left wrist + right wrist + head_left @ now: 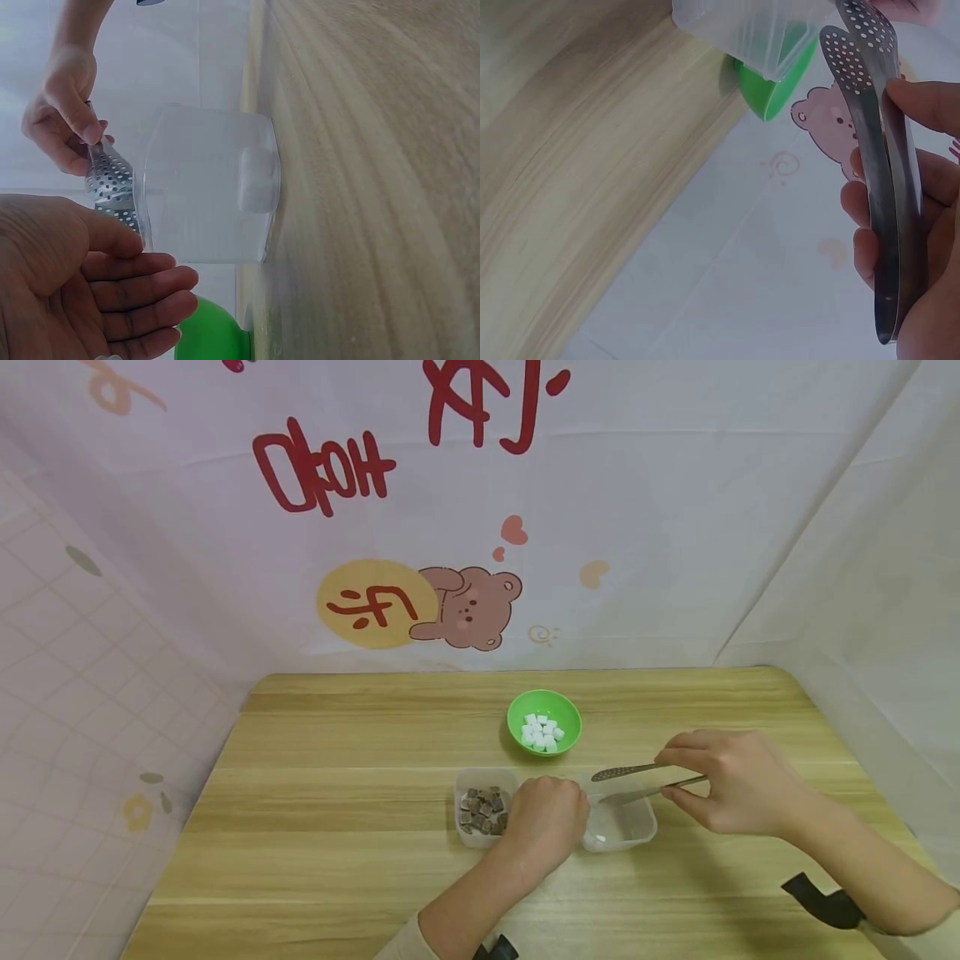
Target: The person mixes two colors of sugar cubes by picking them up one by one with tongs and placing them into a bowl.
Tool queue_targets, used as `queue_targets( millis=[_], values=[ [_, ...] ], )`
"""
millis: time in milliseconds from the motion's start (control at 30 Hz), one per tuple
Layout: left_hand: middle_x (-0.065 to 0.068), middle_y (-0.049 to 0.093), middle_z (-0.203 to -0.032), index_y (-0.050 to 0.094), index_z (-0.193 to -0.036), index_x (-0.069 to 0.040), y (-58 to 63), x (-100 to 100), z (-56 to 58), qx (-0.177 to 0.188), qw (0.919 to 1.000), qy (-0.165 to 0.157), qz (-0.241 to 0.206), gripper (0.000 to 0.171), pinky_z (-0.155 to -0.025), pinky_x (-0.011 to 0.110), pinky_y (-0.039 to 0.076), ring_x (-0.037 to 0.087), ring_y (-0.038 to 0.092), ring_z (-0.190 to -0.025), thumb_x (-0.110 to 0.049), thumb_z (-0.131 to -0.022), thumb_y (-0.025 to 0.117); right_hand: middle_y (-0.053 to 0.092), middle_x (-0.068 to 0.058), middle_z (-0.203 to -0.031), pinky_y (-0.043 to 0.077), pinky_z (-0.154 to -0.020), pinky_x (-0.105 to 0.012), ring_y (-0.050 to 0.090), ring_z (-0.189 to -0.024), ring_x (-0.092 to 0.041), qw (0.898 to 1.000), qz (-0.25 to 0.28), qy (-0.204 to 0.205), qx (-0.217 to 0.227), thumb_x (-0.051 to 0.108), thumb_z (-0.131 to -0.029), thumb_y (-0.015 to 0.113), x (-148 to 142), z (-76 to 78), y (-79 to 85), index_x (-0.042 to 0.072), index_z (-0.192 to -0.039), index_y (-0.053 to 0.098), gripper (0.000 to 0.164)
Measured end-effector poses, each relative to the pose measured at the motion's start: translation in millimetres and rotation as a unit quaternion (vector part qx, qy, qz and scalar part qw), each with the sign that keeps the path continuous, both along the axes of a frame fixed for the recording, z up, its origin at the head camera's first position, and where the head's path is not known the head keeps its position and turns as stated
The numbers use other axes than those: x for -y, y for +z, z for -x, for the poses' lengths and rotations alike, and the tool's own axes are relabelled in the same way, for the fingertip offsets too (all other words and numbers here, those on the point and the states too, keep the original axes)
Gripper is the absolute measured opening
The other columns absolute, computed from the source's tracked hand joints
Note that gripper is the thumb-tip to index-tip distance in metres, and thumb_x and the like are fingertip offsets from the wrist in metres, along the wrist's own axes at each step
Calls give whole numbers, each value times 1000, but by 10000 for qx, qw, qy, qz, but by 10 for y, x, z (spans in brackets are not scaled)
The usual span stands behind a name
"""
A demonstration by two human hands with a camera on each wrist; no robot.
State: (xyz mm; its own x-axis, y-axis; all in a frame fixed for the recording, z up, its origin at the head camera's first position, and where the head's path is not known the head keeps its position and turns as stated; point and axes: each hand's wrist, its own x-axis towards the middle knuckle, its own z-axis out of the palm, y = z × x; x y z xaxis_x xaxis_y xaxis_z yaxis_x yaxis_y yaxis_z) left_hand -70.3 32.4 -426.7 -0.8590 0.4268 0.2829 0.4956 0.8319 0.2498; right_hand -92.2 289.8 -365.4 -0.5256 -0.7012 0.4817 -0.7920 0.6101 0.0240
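Note:
My right hand (742, 781) holds metal tongs (626, 772) with perforated tips. The tongs' arms stand apart, their tips over a clear plastic container (641, 831). My left hand (547, 822) is at that container's left side; in the left wrist view its thumb and index finger pinch the rim near a corner. Low inside the container (202, 172) shows a whitish block (259, 180), blurred through the plastic. In the right wrist view the tongs (896, 187) lie between thumb and fingers, with nothing visible between the tips.
Left of my left hand stands a second clear container (463, 781) of brown cubes (480, 810), partly hidden by that hand. Behind both is a green bowl (572, 727) with several white cubes (542, 732). A white printed curtain (637, 527) hangs beyond the wooden table (337, 793).

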Motion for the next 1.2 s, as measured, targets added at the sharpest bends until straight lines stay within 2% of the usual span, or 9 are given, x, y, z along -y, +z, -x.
queue_targets(
  millis=[167,400,667,800,1033,1200],
  values=[
    [-4,55,-53,57,-55,-16,10,16,11,118,9999,-4,-105,41,-44,29,39,13,51,-47,-14,-94,68,69,16,-89,46,-51,-21,64,-69,-1,9998,-152,69,79,24,-62,85,53,-12,-24,20,-89,76,29],
    [-5,53,-52,55,-53,-16,39,33,2,118,9998,-23,-170,43,-43,29,39,12,50,-46,-13,-94,68,71,12,-89,51,-53,-25,66,-70,-4,9982,-490,173,284,24,-61,88,145,-34,-73,18,-89,78,30],
    [-7,51,-52,53,-53,-18,64,42,14,98,9999,-102,85,44,-44,28,39,10,49,-46,-14,-95,68,70,9,-87,46,-51,-22,58,-67,-1,9950,-681,371,622,21,-62,90,244,-23,-95,17,-89,77,30],
    [-7,52,-52,55,-54,-18,87,50,12,54,9998,-143,154,43,-44,28,40,10,50,-46,-15,-95,69,69,10,-85,45,-50,-22,55,-66,0,9941,-805,356,642,20,-61,89,289,-19,-85,18,-87,76,29],
    [-8,47,-51,53,-53,-19,119,59,8,30,9992,-208,326,45,-42,26,37,7,44,-45,-15,-94,70,62,14,-79,39,-49,-20,48,-64,2,9905,-1018,324,860,19,-62,88,338,-19,-52,20,-81,71,26],
    [-7,48,-51,53,-54,-19,129,61,10,95,9996,-150,223,44,-42,27,37,9,46,-45,-17,-95,70,55,17,-73,35,-48,-20,41,-60,3,9868,-1245,223,1016,19,-63,86,392,-4,-5,22,-75,66,23]
  ],
)
